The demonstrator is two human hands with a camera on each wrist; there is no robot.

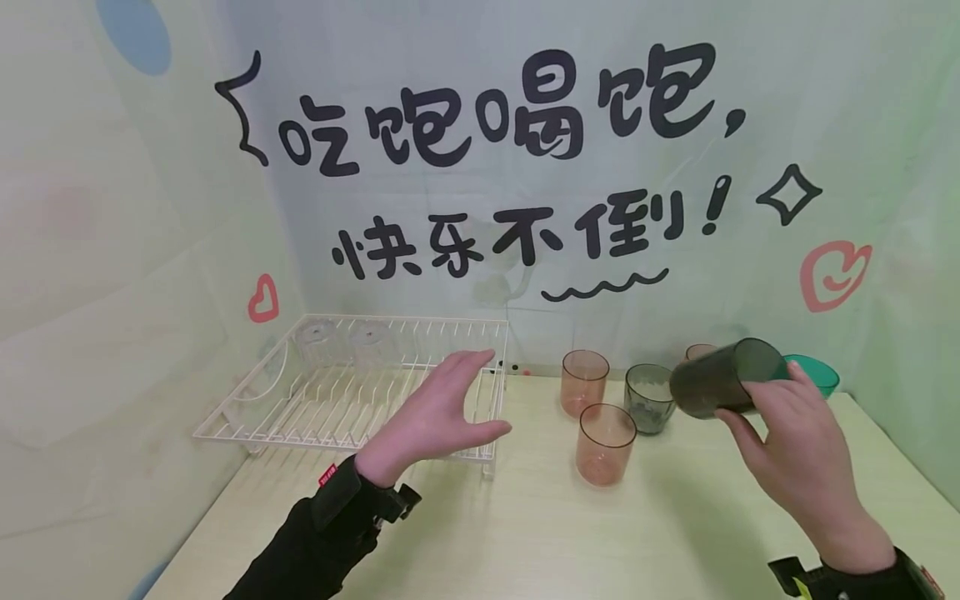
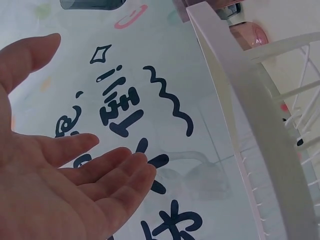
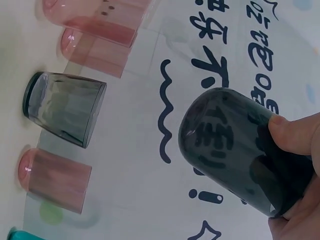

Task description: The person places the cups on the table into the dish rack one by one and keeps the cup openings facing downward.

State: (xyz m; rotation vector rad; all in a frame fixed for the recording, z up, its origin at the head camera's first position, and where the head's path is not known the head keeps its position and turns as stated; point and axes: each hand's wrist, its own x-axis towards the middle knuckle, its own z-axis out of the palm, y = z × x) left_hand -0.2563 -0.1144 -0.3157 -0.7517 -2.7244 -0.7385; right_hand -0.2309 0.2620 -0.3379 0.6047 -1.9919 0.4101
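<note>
My right hand (image 1: 806, 458) grips a dark grey see-through cup (image 1: 705, 387) near its rim end, holding it tilted nearly sideways above the table, base toward the left. Thumb and fingers wrap the same cup (image 3: 235, 145) in the right wrist view. My left hand (image 1: 442, 412) hovers by the right side of a white wire dish rack (image 1: 225, 437), thumb and fingers spread apart and holding nothing. Upside down at the rack's back left are two clear glasses, one (image 1: 317, 343) beside the other (image 1: 372, 343).
Behind the held cup stand two pink cups, one at the back (image 1: 585, 383) and one in front (image 1: 605, 454), plus a ribbed grey glass (image 1: 649, 404). Another pink cup (image 1: 700, 351) and a teal bowl-like vessel (image 1: 819, 375) are partly hidden. A lettered cloth (image 1: 450, 192) hangs behind.
</note>
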